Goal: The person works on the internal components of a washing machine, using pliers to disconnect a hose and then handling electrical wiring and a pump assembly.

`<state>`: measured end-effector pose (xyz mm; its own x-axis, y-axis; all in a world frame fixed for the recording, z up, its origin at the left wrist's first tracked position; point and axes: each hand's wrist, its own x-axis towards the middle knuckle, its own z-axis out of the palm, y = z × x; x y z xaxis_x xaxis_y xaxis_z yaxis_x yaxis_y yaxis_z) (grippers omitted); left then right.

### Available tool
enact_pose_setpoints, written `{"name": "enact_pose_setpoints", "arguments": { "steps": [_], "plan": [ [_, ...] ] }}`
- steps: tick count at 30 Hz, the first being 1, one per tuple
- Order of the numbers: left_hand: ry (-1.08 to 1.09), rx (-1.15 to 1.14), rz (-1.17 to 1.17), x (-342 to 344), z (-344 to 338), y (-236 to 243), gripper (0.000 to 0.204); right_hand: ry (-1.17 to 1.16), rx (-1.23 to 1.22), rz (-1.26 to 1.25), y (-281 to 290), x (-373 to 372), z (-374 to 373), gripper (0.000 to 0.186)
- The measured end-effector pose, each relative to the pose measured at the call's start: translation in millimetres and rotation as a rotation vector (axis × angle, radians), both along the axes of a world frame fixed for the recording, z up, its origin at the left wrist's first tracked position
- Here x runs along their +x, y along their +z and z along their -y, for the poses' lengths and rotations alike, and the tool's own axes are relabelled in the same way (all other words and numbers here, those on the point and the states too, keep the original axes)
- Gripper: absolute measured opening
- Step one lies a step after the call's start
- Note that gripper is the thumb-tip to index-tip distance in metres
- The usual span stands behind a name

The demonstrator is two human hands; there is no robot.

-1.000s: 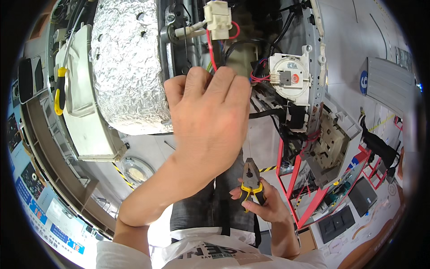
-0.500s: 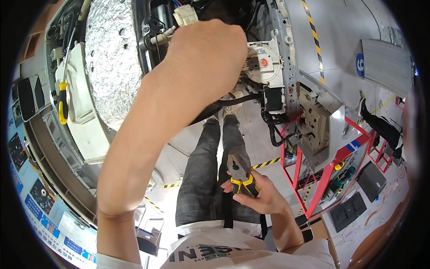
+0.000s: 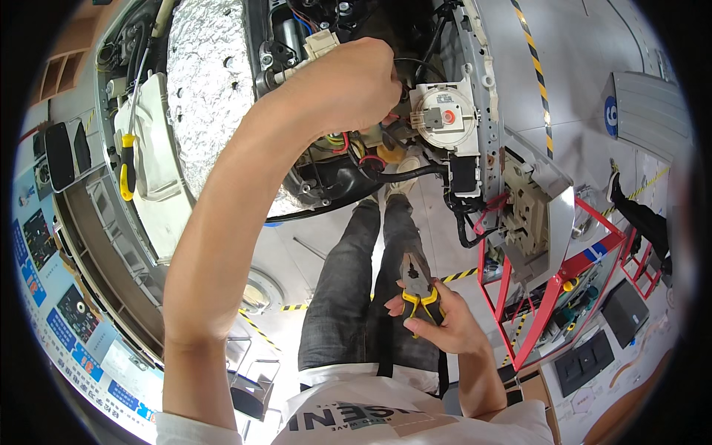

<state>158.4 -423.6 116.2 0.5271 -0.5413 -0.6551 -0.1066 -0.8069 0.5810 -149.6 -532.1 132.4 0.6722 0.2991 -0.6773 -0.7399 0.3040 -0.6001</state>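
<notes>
Yellow-handled pliers (image 3: pixel 417 288) in right hand (image 3: pixel 437 322) | left hand (image 3: pixel 348 81) at red wires (image 3: pixel 356 148)

The left hand (image 3: pixel 348 81) reaches into a tight pocket of the opened machine, hemmed by the foil-wrapped drum (image 3: pixel 208 96) on the left, the round white pressure switch (image 3: pixel 443 117) on the right, and black hoses (image 3: pixel 400 176) and red wires just below. Nearer, the room between the machine and the person's legs (image 3: pixel 363 289) lies open, where the right hand (image 3: pixel 437 322) holds the pliers (image 3: pixel 417 285). On the right, the red metal frame (image 3: pixel 549 297) blocks sideways passage.
</notes>
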Motion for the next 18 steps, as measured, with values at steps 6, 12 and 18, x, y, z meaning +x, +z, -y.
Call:
{"name": "enact_pose_setpoints", "arguments": {
  "steps": [6, 12, 18],
  "plan": [
    [0.015, -0.081, -0.001, -0.6, -2.8, -0.8, 0.024, -0.004, 0.013, 0.003, -0.3, 0.4, 0.5, 0.042],
    [-0.051, -0.04, -0.131, 7.0, -4.7, 8.4, 0.027, 0.005, 0.017, -0.005, -0.3, 0.7, 0.0, 0.045],
    [-0.131, -0.076, 0.035, 7.0, -4.4, 2.9, 0.027, 0.038, -0.006, 0.02, -2.4, -4.2, 2.5, 0.054]
  ]
}}
